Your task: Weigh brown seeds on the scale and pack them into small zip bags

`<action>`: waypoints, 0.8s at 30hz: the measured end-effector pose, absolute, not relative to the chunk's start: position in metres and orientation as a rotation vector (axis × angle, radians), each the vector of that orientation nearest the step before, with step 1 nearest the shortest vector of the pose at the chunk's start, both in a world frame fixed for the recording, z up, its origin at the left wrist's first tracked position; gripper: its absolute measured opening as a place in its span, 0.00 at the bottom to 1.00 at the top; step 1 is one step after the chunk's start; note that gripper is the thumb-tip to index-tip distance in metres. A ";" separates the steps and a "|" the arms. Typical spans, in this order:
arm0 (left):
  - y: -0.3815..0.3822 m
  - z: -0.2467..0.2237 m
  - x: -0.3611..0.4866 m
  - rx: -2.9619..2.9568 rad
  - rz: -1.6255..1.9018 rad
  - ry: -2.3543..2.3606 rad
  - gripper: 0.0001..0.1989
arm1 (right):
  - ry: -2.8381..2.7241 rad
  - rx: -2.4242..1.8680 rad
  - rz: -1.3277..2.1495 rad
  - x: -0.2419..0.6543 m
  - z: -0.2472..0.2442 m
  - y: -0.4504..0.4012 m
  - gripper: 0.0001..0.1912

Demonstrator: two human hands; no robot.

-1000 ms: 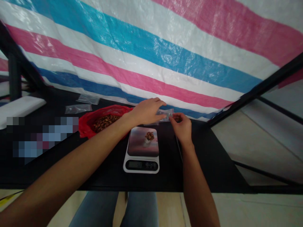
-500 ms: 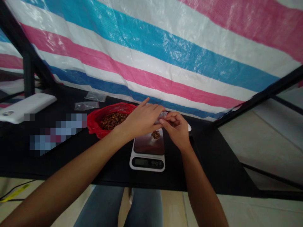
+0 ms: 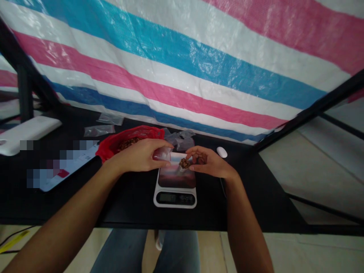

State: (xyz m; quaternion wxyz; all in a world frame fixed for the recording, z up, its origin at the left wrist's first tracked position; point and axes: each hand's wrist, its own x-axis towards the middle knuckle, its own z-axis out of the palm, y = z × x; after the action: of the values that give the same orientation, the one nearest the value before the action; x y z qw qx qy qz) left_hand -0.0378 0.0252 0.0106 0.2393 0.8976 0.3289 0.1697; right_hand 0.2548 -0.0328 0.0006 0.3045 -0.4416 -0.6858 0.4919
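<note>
A white kitchen scale (image 3: 174,200) with a metal plate sits near the table's front edge. On its plate rests a small heap of brown pieces (image 3: 184,163) in what looks like a small clear holder. My left hand (image 3: 142,155) grips a clear plastic bag (image 3: 162,153) above the scale's left back part. My right hand (image 3: 209,161) has its thumb and fingers around the small heap from the right. Left of the scale lies an open red bag (image 3: 106,147) filled with brown pieces, partly hidden by my left hand.
Clear bags (image 3: 184,143) lie behind the scale, others (image 3: 99,131) at the back left. A white oval object (image 3: 222,152) is at the right. On the left are a white device (image 3: 34,131) and a flat, partly blurred pack (image 3: 71,167). A striped sheet (image 3: 182,68) hangs behind.
My hands have moved apart and down from behind the scale. The clear bag is now in my left hand alone, and my right hand has come to the small heap.
</note>
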 end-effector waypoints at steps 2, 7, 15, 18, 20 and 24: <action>0.023 0.010 -0.035 2.479 0.457 0.839 0.27 | -1.826 -1.216 1.293 0.251 -0.001 -0.032 0.25; 0.020 0.011 -0.030 2.515 0.398 0.797 0.25 | -1.869 -1.289 1.286 0.244 -0.001 -0.033 0.22; 0.015 0.009 -0.025 2.503 0.400 0.792 0.24 | -1.917 -1.225 1.152 0.235 0.001 -0.034 0.16; 0.015 0.007 -0.023 2.479 0.423 0.736 0.23 | -1.950 -1.209 1.050 0.233 0.002 -0.034 0.16; 0.014 0.007 -0.022 2.471 0.432 0.720 0.22 | -1.969 -1.205 0.986 0.231 0.002 -0.034 0.15; 0.014 0.006 -0.020 2.469 0.466 0.739 0.24 | -1.985 -1.187 0.911 0.230 0.001 -0.036 0.15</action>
State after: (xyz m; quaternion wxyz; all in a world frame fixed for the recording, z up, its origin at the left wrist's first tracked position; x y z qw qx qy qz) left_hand -0.0204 0.0135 0.0060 0.2585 0.9106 0.2727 0.1720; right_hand 0.2299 -0.0361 0.0014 0.3222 -0.4520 -0.7559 0.3471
